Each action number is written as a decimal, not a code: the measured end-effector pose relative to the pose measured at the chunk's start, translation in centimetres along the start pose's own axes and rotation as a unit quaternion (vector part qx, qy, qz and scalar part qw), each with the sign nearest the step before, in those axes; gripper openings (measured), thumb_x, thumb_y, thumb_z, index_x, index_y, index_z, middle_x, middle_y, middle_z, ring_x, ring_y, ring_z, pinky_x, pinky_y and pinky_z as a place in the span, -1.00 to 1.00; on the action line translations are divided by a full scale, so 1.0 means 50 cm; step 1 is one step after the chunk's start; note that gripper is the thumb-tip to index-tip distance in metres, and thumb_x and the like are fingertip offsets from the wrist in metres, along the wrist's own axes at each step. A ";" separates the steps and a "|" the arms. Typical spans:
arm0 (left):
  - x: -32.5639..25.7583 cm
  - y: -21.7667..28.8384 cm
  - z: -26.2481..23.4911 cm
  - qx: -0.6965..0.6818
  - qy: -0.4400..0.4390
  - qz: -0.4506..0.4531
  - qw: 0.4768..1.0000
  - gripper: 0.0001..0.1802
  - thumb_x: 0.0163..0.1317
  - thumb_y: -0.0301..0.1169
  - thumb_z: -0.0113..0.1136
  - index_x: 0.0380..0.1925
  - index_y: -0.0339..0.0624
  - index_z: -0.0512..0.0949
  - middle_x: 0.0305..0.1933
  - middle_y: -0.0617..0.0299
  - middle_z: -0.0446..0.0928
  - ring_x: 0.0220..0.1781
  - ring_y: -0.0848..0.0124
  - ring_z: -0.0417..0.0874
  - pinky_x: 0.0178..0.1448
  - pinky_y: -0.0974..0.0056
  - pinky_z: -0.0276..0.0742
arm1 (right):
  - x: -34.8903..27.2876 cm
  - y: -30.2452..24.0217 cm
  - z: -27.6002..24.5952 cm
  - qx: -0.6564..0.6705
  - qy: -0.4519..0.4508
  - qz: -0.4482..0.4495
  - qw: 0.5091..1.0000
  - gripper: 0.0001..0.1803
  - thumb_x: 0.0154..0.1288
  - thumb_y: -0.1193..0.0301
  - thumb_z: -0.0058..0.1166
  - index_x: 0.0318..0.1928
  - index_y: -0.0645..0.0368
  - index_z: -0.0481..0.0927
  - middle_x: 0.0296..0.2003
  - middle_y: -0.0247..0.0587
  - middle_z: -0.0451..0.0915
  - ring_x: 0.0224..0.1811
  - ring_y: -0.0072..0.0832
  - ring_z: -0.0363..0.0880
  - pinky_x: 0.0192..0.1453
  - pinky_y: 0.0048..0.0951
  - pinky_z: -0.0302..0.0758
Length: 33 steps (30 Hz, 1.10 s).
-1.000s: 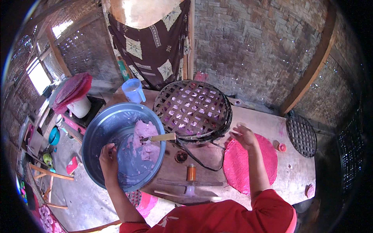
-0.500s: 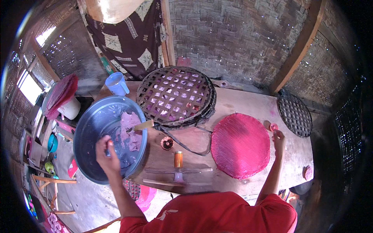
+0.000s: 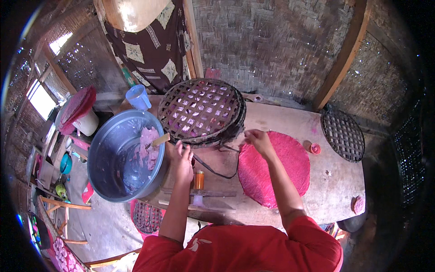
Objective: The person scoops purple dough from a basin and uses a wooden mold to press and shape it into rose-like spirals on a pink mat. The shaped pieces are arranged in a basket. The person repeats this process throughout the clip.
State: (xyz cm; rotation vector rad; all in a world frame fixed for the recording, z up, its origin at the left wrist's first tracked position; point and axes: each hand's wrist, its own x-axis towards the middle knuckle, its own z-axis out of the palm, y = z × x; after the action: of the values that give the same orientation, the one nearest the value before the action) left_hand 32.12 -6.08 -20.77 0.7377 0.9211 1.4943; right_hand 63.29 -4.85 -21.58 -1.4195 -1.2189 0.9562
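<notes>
My left hand (image 3: 182,164) has its fingers raised and slightly apart, with nothing seen in it. It is over the table between the large blue-grey tub (image 3: 99,181) and a stack of round woven lattice trays (image 3: 199,111). My right hand (image 3: 260,141) is beside the stack's right rim, over the upper left edge of a round pink-red sheet (image 3: 276,170). Its fingers are bent together; what they hold, if anything, cannot be made out. In the tub is pink dough (image 3: 147,147) with a flat wooden stick (image 3: 161,139) in it.
An orange-gold cylinder (image 3: 199,180) stands near the front edge by wooden slats (image 3: 213,193). A small round pink piece (image 3: 315,148) lies right of the sheet, another lattice tray (image 3: 343,136) farther right. A blue jug (image 3: 138,97) stands behind the tub.
My left hand has moved right, out of the tub, to the front of the tray stack. My right hand has left the small pink piece and moved left across the sheet to the stack's right side.
</notes>
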 end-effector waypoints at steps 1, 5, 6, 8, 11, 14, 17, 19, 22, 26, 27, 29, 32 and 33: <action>0.016 -0.013 -0.007 -0.017 0.043 0.011 0.999 -0.33 0.32 -0.34 0.21 0.38 0.00 0.16 0.53 0.09 -0.02 0.46 0.25 0.16 0.43 0.10 0.16 | 0.049 0.003 0.016 0.050 -0.005 0.020 0.999 -0.70 0.40 0.30 0.11 -0.13 0.33 0.66 -0.36 -0.21 0.68 -0.29 -0.57 0.63 -0.20 -0.48 0.57; 0.074 -0.029 -0.028 0.008 0.091 -0.039 0.995 -0.29 0.31 -0.28 0.23 0.41 0.22 0.16 0.52 0.23 0.01 0.37 0.34 0.29 0.39 0.10 0.23 | 0.194 0.017 0.054 -0.212 0.106 -0.001 0.971 -0.54 0.27 0.08 0.19 -0.24 0.33 0.67 -0.46 -0.04 0.66 -0.33 -0.28 0.68 -0.19 -0.28 0.57; 0.083 -0.029 -0.030 0.029 0.084 -0.025 0.996 -0.27 0.31 -0.25 0.23 0.43 0.17 0.15 0.51 0.24 0.08 0.38 0.33 0.30 0.40 0.11 0.21 | 0.213 0.018 0.060 -0.286 0.133 -0.015 0.949 -0.51 0.23 0.03 0.21 -0.28 0.31 0.67 -0.47 0.01 0.66 -0.33 -0.19 0.69 -0.18 -0.22 0.57; 0.093 -0.027 -0.032 0.034 0.063 -0.031 0.997 -0.24 0.33 -0.25 0.20 0.47 0.10 0.09 0.48 0.26 0.15 0.38 0.34 0.30 0.39 0.11 0.22 | 0.233 0.016 0.066 -0.345 0.158 -0.009 0.925 -0.46 0.16 -0.05 0.23 -0.34 0.27 0.65 -0.47 0.09 0.65 -0.32 -0.04 0.68 -0.14 -0.13 0.55; 0.095 -0.026 -0.028 0.027 0.064 -0.043 0.997 -0.32 0.37 -0.28 0.15 0.44 -0.07 0.16 0.36 0.28 0.32 0.28 0.38 0.41 0.35 0.18 0.31 | 0.231 0.011 0.066 -0.291 0.163 0.016 0.943 -0.46 0.10 -0.09 0.26 -0.38 0.21 0.56 -0.42 0.14 0.64 -0.27 0.04 0.65 -0.11 -0.07 0.53; 0.088 -0.025 -0.021 0.028 0.066 -0.052 0.996 -0.36 0.37 -0.30 0.14 0.42 -0.08 0.22 0.30 0.29 0.38 0.25 0.39 0.44 0.34 0.19 0.32 | 0.224 0.007 0.063 -0.294 0.179 -0.026 0.938 -0.46 0.09 -0.06 0.27 -0.34 0.23 0.53 -0.40 0.11 0.63 -0.26 0.01 0.64 -0.12 -0.10 0.52; 0.081 -0.023 -0.012 0.020 0.063 -0.054 0.996 -0.38 0.37 -0.31 0.14 0.40 -0.08 0.25 0.27 0.30 0.40 0.23 0.41 0.44 0.32 0.19 0.34 | 0.226 0.008 0.057 -0.276 0.161 -0.011 0.948 -0.50 0.09 0.00 0.29 -0.33 0.23 0.54 -0.39 0.09 0.63 -0.26 -0.02 0.64 -0.13 -0.13 0.52; 0.076 -0.021 -0.007 0.021 0.059 -0.056 0.996 -0.39 0.37 -0.32 0.14 0.40 -0.07 0.26 0.27 0.30 0.40 0.21 0.42 0.45 0.31 0.20 0.35 | 0.231 0.011 0.055 -0.272 0.152 -0.008 0.950 -0.51 0.10 0.01 0.29 -0.33 0.23 0.55 -0.38 0.10 0.64 -0.25 -0.01 0.64 -0.12 -0.12 0.53; 0.070 -0.015 -0.002 0.027 0.055 -0.065 0.996 -0.40 0.37 -0.33 0.14 0.39 -0.07 0.27 0.30 0.31 0.39 0.19 0.43 0.46 0.29 0.20 0.36 | 0.238 0.016 0.055 -0.261 0.135 -0.009 0.956 -0.53 0.12 0.02 0.28 -0.33 0.24 0.57 -0.36 0.13 0.66 -0.21 0.03 0.65 -0.10 -0.09 0.54; 0.064 -0.007 -0.004 0.019 0.061 -0.070 0.995 -0.43 0.38 -0.36 0.12 0.38 -0.07 0.29 0.33 0.33 0.37 0.16 0.44 0.48 0.26 0.21 0.39 | 0.240 0.016 0.055 -0.249 0.138 -0.020 0.958 -0.55 0.10 0.08 0.29 -0.35 0.27 0.59 -0.37 0.16 0.66 -0.22 0.05 0.66 -0.09 -0.08 0.55; 0.063 -0.006 -0.005 0.017 0.062 -0.072 0.995 -0.43 0.38 -0.36 0.11 0.38 -0.07 0.29 0.34 0.33 0.37 0.16 0.44 0.48 0.26 0.21 0.39 | 0.240 0.015 0.056 -0.253 0.137 -0.011 0.958 -0.56 0.10 0.09 0.29 -0.35 0.28 0.60 -0.36 0.17 0.67 -0.21 0.06 0.66 -0.08 -0.08 0.55; 0.063 -0.003 -0.008 0.020 0.067 -0.075 0.995 -0.44 0.38 -0.37 0.11 0.37 -0.08 0.31 0.32 0.33 0.38 0.15 0.44 0.49 0.25 0.22 0.40 | 0.240 0.014 0.055 -0.264 0.129 -0.002 0.956 -0.55 0.09 0.09 0.29 -0.33 0.30 0.62 -0.35 0.20 0.67 -0.20 0.07 0.67 -0.07 -0.09 0.56; 0.065 -0.002 -0.011 0.024 0.065 -0.076 0.995 -0.45 0.38 -0.37 0.12 0.36 -0.08 0.32 0.30 0.33 0.40 0.14 0.45 0.50 0.24 0.23 0.41 | 0.240 0.012 0.055 -0.283 0.122 0.004 0.951 -0.53 0.08 0.09 0.28 -0.31 0.33 0.64 -0.34 0.23 0.66 -0.18 0.07 0.67 -0.05 -0.10 0.56; 0.066 -0.002 -0.011 0.030 0.066 -0.079 0.994 -0.45 0.38 -0.37 0.12 0.36 -0.07 0.32 0.29 0.33 0.41 0.14 0.45 0.50 0.23 0.24 0.42 | 0.240 0.012 0.055 -0.289 0.120 0.001 0.950 -0.52 0.08 0.09 0.27 -0.30 0.34 0.64 -0.34 0.24 0.66 -0.17 0.07 0.67 -0.04 -0.10 0.57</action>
State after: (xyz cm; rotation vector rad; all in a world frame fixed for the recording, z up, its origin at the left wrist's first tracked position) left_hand 31.25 -2.88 -21.29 0.5996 1.1023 1.3926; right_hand 62.94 7.43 -22.25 -1.9266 -1.3701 0.4125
